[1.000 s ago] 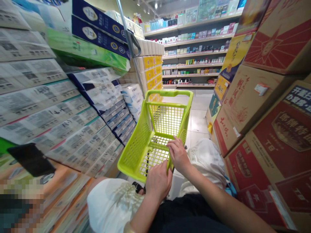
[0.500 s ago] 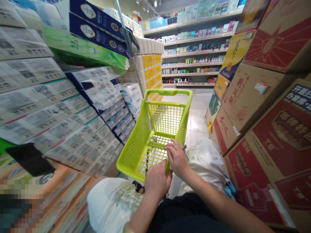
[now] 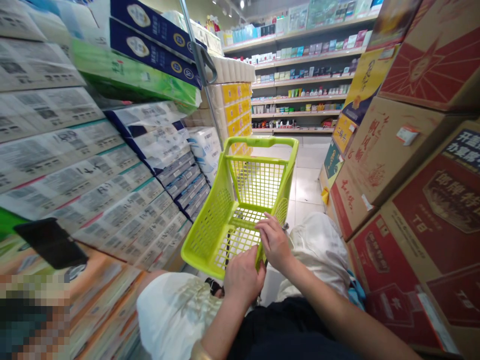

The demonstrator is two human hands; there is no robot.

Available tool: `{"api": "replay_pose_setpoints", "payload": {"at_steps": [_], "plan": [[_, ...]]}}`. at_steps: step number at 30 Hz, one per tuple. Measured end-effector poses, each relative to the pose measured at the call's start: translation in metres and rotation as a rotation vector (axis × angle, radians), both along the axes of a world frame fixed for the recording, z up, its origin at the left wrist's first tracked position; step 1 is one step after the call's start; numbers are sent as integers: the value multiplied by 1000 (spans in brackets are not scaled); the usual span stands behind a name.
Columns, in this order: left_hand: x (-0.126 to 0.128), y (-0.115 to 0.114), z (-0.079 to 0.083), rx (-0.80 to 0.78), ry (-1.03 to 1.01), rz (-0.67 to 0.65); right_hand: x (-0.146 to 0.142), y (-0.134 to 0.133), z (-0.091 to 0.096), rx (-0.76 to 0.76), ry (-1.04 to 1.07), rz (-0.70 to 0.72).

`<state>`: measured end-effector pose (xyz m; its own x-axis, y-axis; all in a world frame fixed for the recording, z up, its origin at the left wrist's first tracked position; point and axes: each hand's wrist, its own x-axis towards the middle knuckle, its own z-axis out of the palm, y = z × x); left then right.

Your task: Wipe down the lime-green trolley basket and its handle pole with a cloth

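An empty lime-green plastic shopping basket [image 3: 204, 245] with a lattice bottom and end wall stands in front of me between my knees. My left hand [image 3: 243, 275] is closed over its near rim, close to the right corner, fingertips partly hidden. Just beyond, my right hand [image 3: 275, 242] has its fingers curled over the right rim beside that corner. The two hands are close together. At the far end, the basket's raised handle [image 3: 262, 141] is untouched.
Stacked paper-product packs [image 3: 67, 160] line the left side, with a dark phone [image 3: 52, 244] lying on orange-printed packs. A metal pole [image 3: 193, 42] rises behind the basket. Red and brown cartons [image 3: 397, 150] are piled on the right. Stocked shelves [image 3: 300, 80] span the back.
The view has shifted very slightly. Both hands keep their places on the basket rim, and the basket stays where it was.
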<state>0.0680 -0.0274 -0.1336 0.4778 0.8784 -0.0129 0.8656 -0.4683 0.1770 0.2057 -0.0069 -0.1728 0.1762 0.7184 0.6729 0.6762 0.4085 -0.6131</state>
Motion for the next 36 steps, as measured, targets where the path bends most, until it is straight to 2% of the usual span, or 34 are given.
{"api": "replay_pose_setpoints", "payload": {"at_steps": [4, 11, 18, 21, 25, 28, 32, 36], "plan": [[-1, 0, 2, -19, 0, 7, -11, -15, -4, -4, -26, 83], [0, 0, -2, 6, -15, 1, 13, 16, 4, -5, 40, -34], [-1, 0, 2, -36, -13, 6, -16, -18, -1, -24, 9, 65], [0, 0, 2, -30, -18, 9, -8, -9, 1, -8, -5, 68], [0, 1, 0, -14, -11, 14, 7, 11, 5, -9, 29, -17], [0, 1, 1, -29, -9, 12, -2, 4, 4, -19, 42, -22], [-1, 1, 6, -65, -3, 10, -19, -15, 0, -27, 18, 64], [0, 2, 5, -70, -2, 18, -7, -1, 3, -19, 24, 47]]}}
